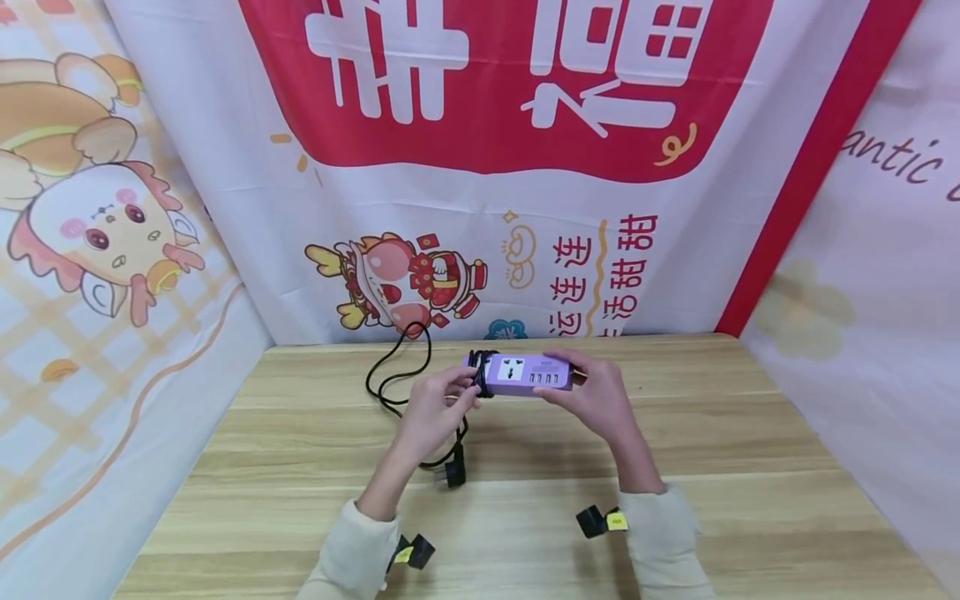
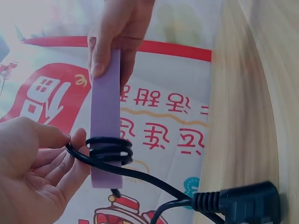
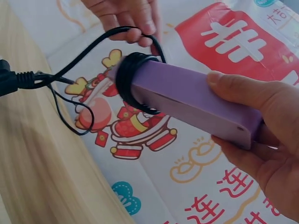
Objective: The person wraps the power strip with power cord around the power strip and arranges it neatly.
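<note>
One purple power strip (image 1: 522, 387), four USB ports (image 1: 548, 378): right hand (image 1: 597, 398) grips; one cable (image 3: 127, 84), coiled round strip: left hand (image 1: 433, 408) pinches; one plug (image 2: 252, 203).

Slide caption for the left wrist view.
Left hand pinches black cord wound round purple power strip in right hand.

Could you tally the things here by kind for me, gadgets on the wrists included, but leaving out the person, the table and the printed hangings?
Purple power strip: 1
Black cord: 1
Black plug: 1
Yellow-labelled black wrist gadgets: 2
Total: 5
</note>
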The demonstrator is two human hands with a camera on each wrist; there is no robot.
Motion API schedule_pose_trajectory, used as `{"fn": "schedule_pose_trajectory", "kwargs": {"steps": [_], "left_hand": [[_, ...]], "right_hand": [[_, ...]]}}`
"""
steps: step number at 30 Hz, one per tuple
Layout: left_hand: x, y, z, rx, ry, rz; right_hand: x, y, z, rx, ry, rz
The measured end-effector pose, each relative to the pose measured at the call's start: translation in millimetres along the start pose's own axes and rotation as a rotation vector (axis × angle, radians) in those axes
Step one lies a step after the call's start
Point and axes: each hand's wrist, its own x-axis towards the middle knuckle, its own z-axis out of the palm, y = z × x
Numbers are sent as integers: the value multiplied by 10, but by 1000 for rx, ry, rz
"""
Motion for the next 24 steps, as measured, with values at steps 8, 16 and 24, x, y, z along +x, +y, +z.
{"fn": "schedule_pose_trajectory", "kwargs": {"steps": [8,16,24], "left_hand": [[-2,58,-27,-154,11,-169],[8,52,36,-142,-127,-136],[0,-32,89,-126,-223,-37]], "right_hand": [[-16,-55,108,-43,121,-128],[-23,-31,71,-24,260,-164],[16,-4,35,193,279,-13]]}}
